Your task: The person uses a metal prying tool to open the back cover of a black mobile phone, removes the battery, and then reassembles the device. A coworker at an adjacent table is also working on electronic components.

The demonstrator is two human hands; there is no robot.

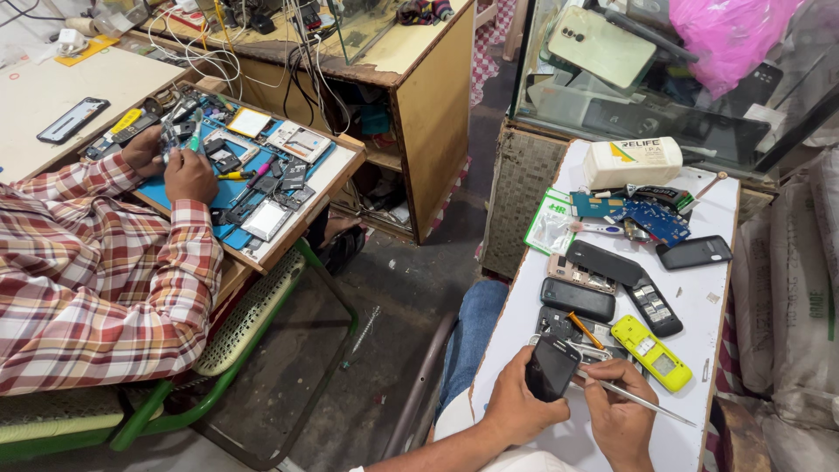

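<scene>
My left hand (517, 408) grips a small black phone (551, 369), tilted up over the near end of a white table (542, 288). My right hand (618, 411) holds metal tweezers (642, 404), their tip touching the phone's lower edge. Just beyond my hands lie an opened phone body (559, 325), an orange-handled tool (584, 330) and a yellow phone (651, 351).
Further up the white table lie black phone covers (603, 262), a keypad piece (655, 306), blue circuit boards (651, 218) and a white bottle (634, 162). At left, a person in a plaid shirt (96, 271) works over a blue mat (236, 188) strewn with parts. A glass cabinet (664, 79) stands behind.
</scene>
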